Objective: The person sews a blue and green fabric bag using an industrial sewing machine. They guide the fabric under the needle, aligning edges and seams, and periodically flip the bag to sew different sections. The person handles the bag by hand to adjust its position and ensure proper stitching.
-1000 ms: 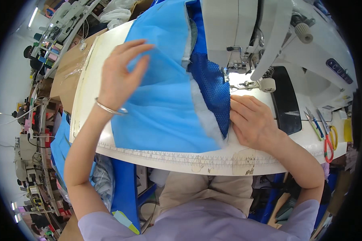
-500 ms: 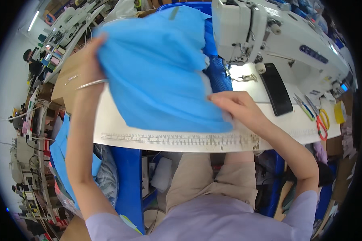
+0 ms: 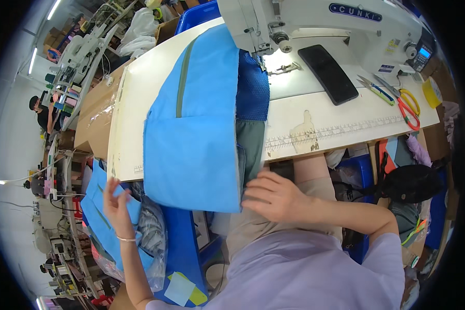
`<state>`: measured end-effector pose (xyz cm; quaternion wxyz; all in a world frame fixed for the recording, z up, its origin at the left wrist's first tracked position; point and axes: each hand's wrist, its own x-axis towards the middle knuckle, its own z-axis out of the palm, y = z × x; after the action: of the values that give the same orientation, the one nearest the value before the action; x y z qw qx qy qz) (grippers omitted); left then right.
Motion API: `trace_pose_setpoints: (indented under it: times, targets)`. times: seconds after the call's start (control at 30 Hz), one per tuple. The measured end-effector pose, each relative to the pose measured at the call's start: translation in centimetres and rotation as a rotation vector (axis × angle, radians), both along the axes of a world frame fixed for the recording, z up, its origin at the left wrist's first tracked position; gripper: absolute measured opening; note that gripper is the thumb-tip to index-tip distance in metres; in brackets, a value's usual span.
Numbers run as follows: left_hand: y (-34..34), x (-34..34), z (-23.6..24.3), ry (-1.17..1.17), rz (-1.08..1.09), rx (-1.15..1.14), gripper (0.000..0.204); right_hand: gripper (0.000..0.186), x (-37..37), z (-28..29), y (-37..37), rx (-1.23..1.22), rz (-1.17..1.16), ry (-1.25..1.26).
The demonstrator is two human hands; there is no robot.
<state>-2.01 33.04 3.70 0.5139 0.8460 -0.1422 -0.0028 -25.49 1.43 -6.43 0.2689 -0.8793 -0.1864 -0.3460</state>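
One white sewing table (image 3: pixel 139 98) stood in a crowded workshop, bearing one sewing machine (image 3: pixel 315 20), one black phone (image 3: pixel 327 73) and two pairs of scissors (image 3: pixel 398 101). One light-blue fabric panel (image 3: pixel 194 139) hung over its front edge; the right hand (image 3: pixel 276 196) lay flat against the panel's lower corner, while the left hand (image 3: pixel 116 199) was spread, empty, beside blue fabric pieces (image 3: pixel 101 217) below the table.

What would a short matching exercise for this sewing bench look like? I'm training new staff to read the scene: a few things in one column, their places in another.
Things:
1. light blue fabric panel
2. black phone
3. scissors
4. left hand

Places:
a. far right of the table top
b. draped over the table's front edge
c. on the sewing machine bed
d. below the table, by the bin of blue pieces

Pairs: 1-b, 2-c, 3-a, 4-d
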Motion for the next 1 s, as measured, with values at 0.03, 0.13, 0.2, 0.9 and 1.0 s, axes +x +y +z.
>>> trace_pose_setpoints:
  times: [0.03,0.13,0.2,0.9,1.0]
  targets:
    - [-1.5,-0.4,1.2,-0.201,-0.025,-0.047,0.035,0.032,-0.1,-0.4,0.4,-0.011,0.057,0.022]
    - [-8.4,-2.8,4.7,-0.693,-0.286,0.051,0.03,0.027,-1.6,-0.7,1.3,0.189,-0.005,0.159]
    - [-13.8,-4.9,6.5,-0.79,-0.62,0.156,0.031,0.026,-1.8,-1.2,1.2,0.418,-0.092,0.235]
    - [-32.3,0.7,-2.1,-1.259,-1.113,0.606,0.053,0.03,-1.2,1.3,-1.4,1.22,0.124,0.863]
    - [-32.8,1.1,-2.0,-1.268,-1.142,0.522,0.038,0.032,-1.1,0.8,-1.7,1.193,0.106,0.857]
